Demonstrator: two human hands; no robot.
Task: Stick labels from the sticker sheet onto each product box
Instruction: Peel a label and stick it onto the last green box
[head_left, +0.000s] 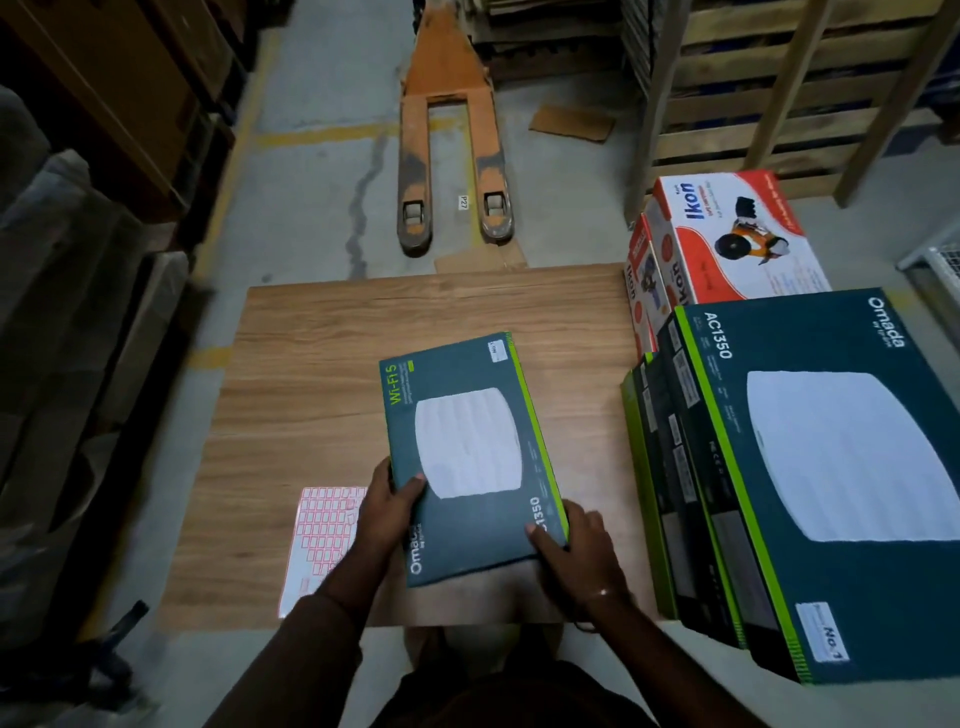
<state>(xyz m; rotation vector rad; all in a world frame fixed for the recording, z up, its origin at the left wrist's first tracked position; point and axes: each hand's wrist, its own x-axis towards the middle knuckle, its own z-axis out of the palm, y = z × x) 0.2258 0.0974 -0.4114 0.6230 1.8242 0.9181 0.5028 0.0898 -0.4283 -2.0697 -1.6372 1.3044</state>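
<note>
Both hands hold one Omada box (470, 457) above the desk (311, 395): left hand (387, 512) grips its near-left edge, right hand (574, 540) its near-right corner. The sticker sheet (319, 540) lies at near left, partly under the left wrist. A small label (495, 350) already sits on the box's far corner; the stack of Omada boxes (810, 467) at right probably awaits labelling, Ikon boxes (727, 239) beyond

Both hands gripping, low centre of frame.
Left hand (387, 512) thumb on top, fingers curled under; right hand (574, 545) clamps lower right corner; forearms angle in from bottom.
</note>
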